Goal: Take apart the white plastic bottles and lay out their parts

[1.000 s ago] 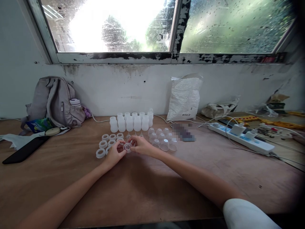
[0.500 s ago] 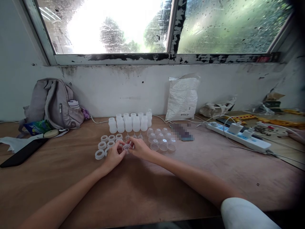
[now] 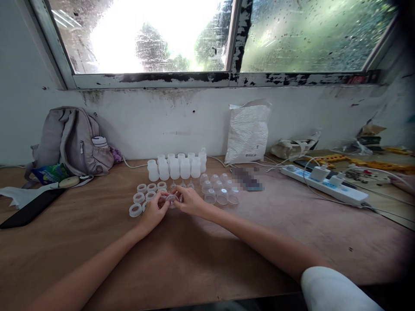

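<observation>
Between my two hands is a small, clear, round bottle ring (image 3: 171,199), apparently with a nipple in it, though fingers cover part of it. My left hand (image 3: 153,214) is closed on its left side. From the right, my right hand (image 3: 191,201) pinches it with thumb and fingers. White collar rings (image 3: 135,210) lie in rows just left of my left hand. Clear silicone nipples (image 3: 190,185) stand behind the hands, partly hidden. Farther back are rows of frosted baby bottles (image 3: 175,168). Transparent dome caps (image 3: 222,198) stand right of my right hand.
A backpack (image 3: 69,140) and a black phone-like slab (image 3: 32,208) are at left. A white plastic parcel (image 3: 248,134) leans on the wall, near a pixelated item (image 3: 248,179). At right are a power strip (image 3: 324,185) with cables and another person's hand (image 3: 402,182).
The clear ring has tilted slightly between my fingers, and my right thumb has shifted over it. Both hands stay in nearly the same place.
</observation>
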`<state>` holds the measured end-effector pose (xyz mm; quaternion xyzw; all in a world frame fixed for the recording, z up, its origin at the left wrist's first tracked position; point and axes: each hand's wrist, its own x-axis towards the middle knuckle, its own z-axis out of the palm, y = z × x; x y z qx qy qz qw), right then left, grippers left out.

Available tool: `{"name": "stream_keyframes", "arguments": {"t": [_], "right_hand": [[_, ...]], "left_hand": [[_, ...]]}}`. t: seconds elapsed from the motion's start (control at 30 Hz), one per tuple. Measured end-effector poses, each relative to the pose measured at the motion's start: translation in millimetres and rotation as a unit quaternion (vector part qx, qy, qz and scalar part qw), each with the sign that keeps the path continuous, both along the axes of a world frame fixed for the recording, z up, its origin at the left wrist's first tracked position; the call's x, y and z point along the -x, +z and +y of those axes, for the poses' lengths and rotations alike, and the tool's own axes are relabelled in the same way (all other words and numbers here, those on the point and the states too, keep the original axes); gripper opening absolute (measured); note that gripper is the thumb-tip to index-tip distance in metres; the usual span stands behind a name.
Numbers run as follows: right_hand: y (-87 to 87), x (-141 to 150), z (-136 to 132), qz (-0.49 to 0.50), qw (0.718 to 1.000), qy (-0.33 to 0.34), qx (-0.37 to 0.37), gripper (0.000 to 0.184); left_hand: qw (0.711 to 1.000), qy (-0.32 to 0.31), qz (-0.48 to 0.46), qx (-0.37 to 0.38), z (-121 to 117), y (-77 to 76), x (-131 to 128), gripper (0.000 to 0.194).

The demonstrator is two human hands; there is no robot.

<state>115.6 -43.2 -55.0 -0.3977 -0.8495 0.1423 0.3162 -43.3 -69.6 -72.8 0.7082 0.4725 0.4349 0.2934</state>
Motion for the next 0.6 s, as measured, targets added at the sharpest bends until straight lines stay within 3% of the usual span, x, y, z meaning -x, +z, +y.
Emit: {"name": "stream_keyframes", "arguments": {"t": [0.3,0.6], "right_hand": [[2.5,2.2,-3.7,0.003,1.000,-0.006,0.016,0.012],[3.0,1.1,-0.1,0.024,0.999,0.011,0.020,0.013]], "left_hand": [[1.000,-0.007,-0.001,-0.002,-7.5,5.8,-4.4,0.015],[1.000,-0.008,-0.002,0.014,-0.5,0.5,0.4,0.018]]}}
